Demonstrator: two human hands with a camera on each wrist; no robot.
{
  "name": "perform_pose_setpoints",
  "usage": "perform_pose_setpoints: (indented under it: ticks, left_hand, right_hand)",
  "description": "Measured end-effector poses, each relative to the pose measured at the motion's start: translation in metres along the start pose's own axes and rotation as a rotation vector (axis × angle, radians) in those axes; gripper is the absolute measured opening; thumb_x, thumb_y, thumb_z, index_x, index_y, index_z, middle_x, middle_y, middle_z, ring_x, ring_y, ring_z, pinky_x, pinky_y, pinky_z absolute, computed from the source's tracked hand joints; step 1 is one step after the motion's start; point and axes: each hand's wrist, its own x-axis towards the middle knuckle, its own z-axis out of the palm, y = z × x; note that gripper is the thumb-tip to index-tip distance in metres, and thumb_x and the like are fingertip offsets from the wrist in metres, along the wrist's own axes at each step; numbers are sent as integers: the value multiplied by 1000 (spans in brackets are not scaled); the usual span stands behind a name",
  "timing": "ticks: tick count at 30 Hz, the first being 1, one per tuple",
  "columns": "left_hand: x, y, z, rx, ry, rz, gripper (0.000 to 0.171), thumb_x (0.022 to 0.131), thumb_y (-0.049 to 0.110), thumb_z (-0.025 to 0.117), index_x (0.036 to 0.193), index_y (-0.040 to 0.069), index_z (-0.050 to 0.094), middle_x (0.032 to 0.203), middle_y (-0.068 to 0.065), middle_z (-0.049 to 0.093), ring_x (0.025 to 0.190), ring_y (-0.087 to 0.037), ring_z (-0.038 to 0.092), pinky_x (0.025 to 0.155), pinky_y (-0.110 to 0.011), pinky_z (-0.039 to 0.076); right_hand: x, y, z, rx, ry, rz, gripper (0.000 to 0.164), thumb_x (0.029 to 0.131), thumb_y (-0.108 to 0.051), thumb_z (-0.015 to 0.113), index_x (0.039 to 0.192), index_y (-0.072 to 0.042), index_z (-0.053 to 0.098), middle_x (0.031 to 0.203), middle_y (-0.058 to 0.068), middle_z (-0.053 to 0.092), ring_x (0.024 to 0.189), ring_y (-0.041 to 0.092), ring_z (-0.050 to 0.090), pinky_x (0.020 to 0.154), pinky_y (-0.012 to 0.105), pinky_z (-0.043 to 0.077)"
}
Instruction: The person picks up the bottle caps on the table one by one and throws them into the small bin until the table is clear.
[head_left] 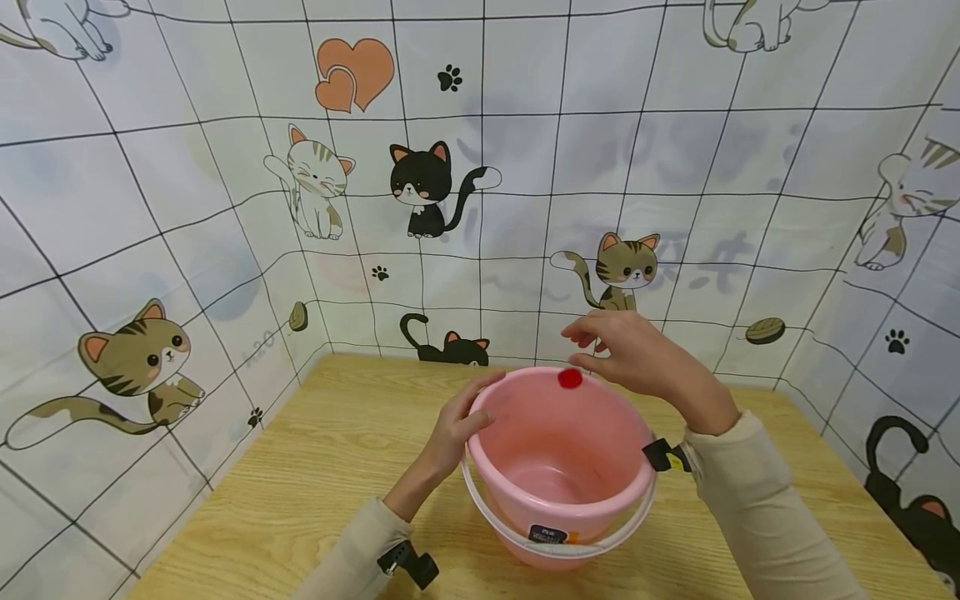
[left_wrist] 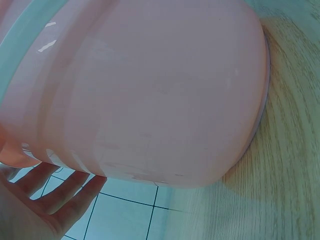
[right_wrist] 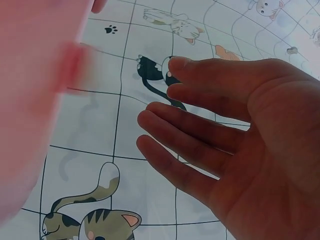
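A pink bucket (head_left: pixel 558 450) stands on the wooden table, its pale handle (head_left: pixel 566 550) hanging down across the front. My left hand (head_left: pixel 459 425) holds the bucket's left rim, thumb over the inner side. In the left wrist view, the fingers (left_wrist: pixel 75 200) of that hand lie along the outer wall. My right hand (head_left: pixel 630 354) hovers past the far rim with relaxed fingers and nothing in them, as the right wrist view also shows. A small red roundish thing (head_left: pixel 570 378) appears at the bucket's far rim, apart from the hand; it looks blurred in the right wrist view.
The wooden table (head_left: pixel 360 433) spreads around the bucket. White sheeting (head_left: pixel 517 167) with black grid lines and printed cats rises behind and on both sides. A dark label (head_left: pixel 548 534) is stuck to the bucket's front.
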Motion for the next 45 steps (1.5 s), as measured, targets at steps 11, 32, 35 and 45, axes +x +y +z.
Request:
perform_pose_setpoints:
  ticks: [11,32,35,45]
  left_hand:
    - [0,0,0,-1,4,-11,65,91,21,52,155,10,45,146,-26,55,113,-52,65,83,-65,60]
    - [0,0,1,-12,1,-14,65,91,21,52,155,11,45,145,-26,56,112,-53,64,84,-71,57]
    - [0,1,1,-13,0,-13,65,91,22,53,155,11,46,145,-27,56,112,-51,65,84,-69,57]
    - [0,-1,0,3,2,-10,64,92,23,53,155,11,46,143,-28,57,109,-53,66,82,-66,60]
  right_hand:
    - [0,-1,0,21,-6,-8,22,90,-12,77,111,-5,75,108,7,76,96,24,73,82,43,62]
    - [-30,22,1,57,-7,74,4,95,-17,73,91,-17,75,88,-7,72,86,13,70,79,39,62]
    - [-41,30,2,63,-7,122,4,96,-20,72,94,-18,75,90,-7,73,87,11,70,77,36,61]
    - [-81,60,5,74,-7,237,10,98,-21,70,102,-13,75,97,-1,75,91,19,72,82,44,64]
